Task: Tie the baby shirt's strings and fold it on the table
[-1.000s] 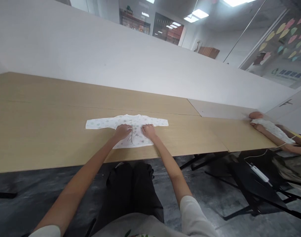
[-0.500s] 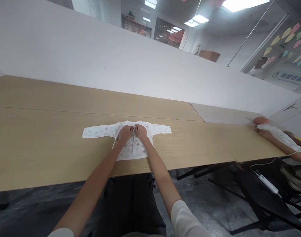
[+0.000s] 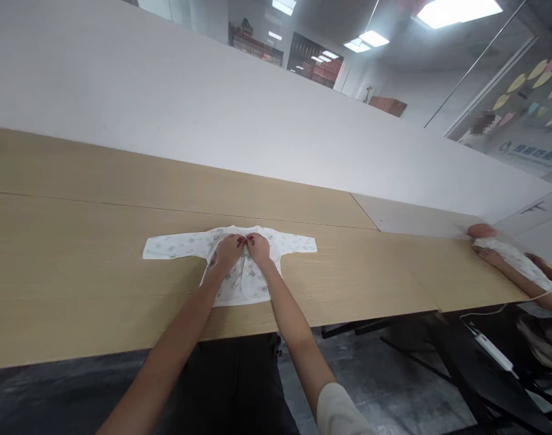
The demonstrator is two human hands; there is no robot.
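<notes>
A small white baby shirt [image 3: 253, 284] with a faint print lies flat on the table, its sleeves spread to both sides. My left hand [image 3: 231, 249] pinches the front edge of the shirt just below the neckline. Right beside it, my right hand [image 3: 258, 248] is closed on the opposite front edge. The fingertips of both hands meet at the middle of the chest. Whatever fastening lies between them is hidden by the fingers.
The long wooden table [image 3: 77, 290] runs along a white partition [image 3: 212, 127]. At the far right, another person's arm [image 3: 507, 269] rests by a white garment and a doll's head [image 3: 482, 231]. Below that stand a black chair [image 3: 497, 374] and a white power strip [image 3: 493, 351].
My hands have drawn closer together at the shirt's front, and the two edges now meet between my fingers. The view has shifted slightly.
</notes>
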